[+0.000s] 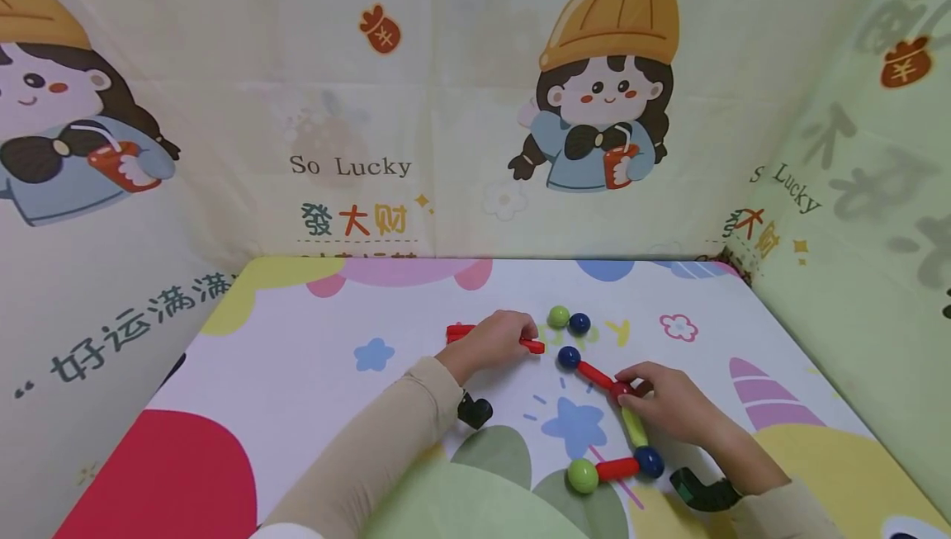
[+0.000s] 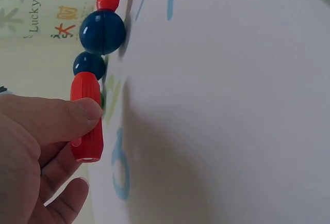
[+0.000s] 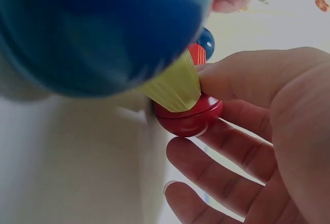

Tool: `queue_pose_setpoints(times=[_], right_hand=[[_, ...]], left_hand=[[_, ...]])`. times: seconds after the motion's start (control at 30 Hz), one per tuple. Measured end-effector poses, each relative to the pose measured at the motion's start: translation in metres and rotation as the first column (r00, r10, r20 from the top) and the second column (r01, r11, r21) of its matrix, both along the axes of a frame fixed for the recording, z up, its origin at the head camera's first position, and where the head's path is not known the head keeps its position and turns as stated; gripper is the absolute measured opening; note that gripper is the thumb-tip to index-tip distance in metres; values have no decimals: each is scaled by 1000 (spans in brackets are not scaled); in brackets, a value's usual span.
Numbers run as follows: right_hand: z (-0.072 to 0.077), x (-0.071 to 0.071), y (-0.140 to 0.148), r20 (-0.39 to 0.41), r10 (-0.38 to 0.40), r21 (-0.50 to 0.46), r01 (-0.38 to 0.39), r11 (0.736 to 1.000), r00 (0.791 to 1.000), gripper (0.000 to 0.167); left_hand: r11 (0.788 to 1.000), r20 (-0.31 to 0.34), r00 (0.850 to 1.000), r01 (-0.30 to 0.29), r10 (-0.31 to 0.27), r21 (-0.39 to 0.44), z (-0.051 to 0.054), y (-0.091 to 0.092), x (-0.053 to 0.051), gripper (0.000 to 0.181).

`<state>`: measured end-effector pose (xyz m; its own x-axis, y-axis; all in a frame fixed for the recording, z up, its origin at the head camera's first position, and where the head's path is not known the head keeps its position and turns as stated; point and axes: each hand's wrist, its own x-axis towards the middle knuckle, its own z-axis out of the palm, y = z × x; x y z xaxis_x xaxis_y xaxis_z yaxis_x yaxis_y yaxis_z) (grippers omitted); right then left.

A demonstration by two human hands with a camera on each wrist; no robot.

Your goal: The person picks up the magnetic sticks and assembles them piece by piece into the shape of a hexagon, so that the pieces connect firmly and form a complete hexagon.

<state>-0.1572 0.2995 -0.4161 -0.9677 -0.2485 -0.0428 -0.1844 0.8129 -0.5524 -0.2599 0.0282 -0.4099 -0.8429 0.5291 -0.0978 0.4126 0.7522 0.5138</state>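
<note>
Over the cartoon-print tabletop (image 1: 312,407), your nearly closed left hand (image 1: 496,339) pinches a red rod (image 1: 532,347); at its four o'clock, your half-curled right hand (image 1: 672,403) grips a red ball (image 3: 183,125), likely steadying the chain (image 1: 634,428).

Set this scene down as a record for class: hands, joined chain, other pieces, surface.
Left hand: pinches a red plastic-looking rod
Right hand: grips the glossy red ball
Joined chain, far end first: dark blue ball, red rod, that ball, yellow-green rod, second blue ball, second red rod, green ball
Other pieces: light green ball beside third blue ball; another red rod by left hand
Surface: white cartoon-printed tabletop
</note>
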Motion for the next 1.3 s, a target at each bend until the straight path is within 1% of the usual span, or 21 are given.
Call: queue_pose_setpoints(times=[0.23, 0.37, 0.43, 0.57, 0.7, 0.93, 1.2, 1.3], right_hand=[[1, 3, 2, 29, -18, -2, 18, 1000, 999, 29], [3, 4, 2, 35, -12, -3, 12, 1000, 999, 29], [4, 4, 1, 41, -19, -3, 20, 1000, 999, 28], [4, 4, 0, 46, -20, -4, 21, 1000, 999, 29], [4, 4, 1, 44, -11, -7, 11, 1000, 999, 30], [2, 5, 3, 41, -12, -13, 12, 1000, 999, 31], [1, 5, 3, 44, -5, -19, 5, 1000, 999, 31], [1, 5, 2, 54, -17, -15, 18, 1000, 998, 29]], left_hand=[[999, 8, 999, 34, -34, 1, -6, 16, 0, 19], [999, 16, 999, 43, -43, 15, -6, 24, 1, 19], [999, 8, 999, 44, -44, 15, -6, 26, 2, 18], [999, 10, 999, 43, -43, 11, -6, 27, 3, 19], [999, 39, 999, 35, -35, 12, -5, 27, 5, 19], [1000, 75, 997, 6, -6, 0, -8, 28, 10, 23], [1000, 83, 997, -2, 1, 17, -12, 28, 10, 24], [1000, 82, 997, 0, -2, 22, -12, 27, 10, 24]])
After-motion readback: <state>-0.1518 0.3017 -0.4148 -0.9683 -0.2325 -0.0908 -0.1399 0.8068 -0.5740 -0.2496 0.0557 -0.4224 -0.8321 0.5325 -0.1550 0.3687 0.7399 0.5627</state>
